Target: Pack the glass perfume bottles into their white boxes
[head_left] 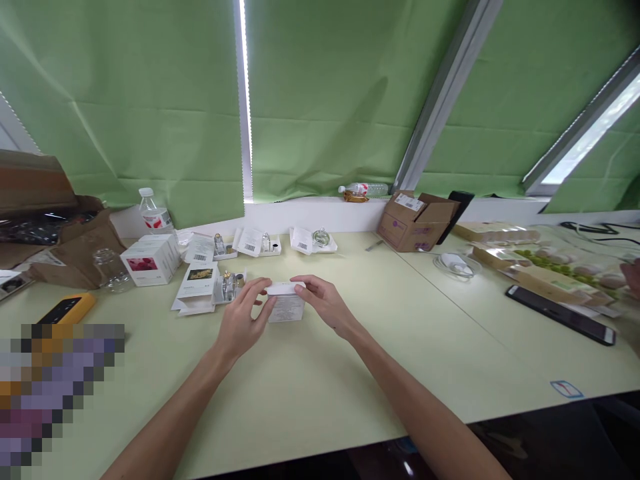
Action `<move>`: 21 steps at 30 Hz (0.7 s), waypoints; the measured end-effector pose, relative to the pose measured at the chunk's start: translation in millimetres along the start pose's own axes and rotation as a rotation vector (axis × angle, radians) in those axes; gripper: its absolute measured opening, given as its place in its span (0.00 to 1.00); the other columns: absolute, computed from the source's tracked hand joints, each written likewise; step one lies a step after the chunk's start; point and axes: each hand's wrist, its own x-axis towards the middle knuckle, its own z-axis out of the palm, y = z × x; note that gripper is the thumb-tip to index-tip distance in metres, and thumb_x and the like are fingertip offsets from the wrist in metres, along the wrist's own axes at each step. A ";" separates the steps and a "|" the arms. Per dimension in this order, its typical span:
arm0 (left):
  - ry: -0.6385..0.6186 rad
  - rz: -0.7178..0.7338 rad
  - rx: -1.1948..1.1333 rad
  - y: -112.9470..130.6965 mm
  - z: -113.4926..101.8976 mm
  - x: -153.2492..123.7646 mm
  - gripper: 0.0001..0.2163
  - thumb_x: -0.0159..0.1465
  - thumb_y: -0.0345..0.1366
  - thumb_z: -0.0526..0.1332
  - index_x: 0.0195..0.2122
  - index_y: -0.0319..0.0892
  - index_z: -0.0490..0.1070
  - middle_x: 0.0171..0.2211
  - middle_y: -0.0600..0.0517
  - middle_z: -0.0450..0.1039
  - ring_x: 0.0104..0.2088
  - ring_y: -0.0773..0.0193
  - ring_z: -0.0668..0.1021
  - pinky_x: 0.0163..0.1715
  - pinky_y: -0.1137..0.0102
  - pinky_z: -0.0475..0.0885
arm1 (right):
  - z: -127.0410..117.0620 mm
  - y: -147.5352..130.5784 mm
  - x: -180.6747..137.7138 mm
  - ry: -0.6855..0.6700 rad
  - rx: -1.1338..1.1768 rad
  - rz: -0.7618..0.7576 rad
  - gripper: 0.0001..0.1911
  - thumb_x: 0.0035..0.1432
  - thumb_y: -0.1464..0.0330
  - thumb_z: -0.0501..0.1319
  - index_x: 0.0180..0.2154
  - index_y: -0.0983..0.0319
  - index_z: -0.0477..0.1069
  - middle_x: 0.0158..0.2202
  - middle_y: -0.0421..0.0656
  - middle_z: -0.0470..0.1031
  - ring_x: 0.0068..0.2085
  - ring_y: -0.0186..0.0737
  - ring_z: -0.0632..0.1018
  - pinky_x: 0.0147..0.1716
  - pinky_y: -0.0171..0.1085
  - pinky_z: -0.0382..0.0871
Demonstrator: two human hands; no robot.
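Observation:
A small white carton with fine print on its front stands on the pale table between my hands. My left hand grips its left side, thumb on the front and fingers at the top edge. At the top right corner, my right hand holds the carton with thumb and fingers. Just left of my left hand lies an opened white box with a flower picture, beside a tray of small glass bottles. What the carton contains is hidden.
Behind are opened boxes with barcodes and a glass piece. White cartons, a glass jar and a water bottle stand left. At right are a cardboard box, a coiled cable and a phone.

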 end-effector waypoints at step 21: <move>0.019 0.007 0.029 -2.8 0.9 1.7 0.11 0.69 0.35 0.55 0.51 0.47 0.68 0.50 0.49 0.70 0.39 0.65 0.77 0.36 0.70 0.78 | -0.5 1.9 0.0 -0.024 0.018 0.009 0.20 0.54 0.56 0.65 0.46 0.59 0.73 0.45 0.46 0.77 0.45 0.46 0.78 0.43 0.43 0.71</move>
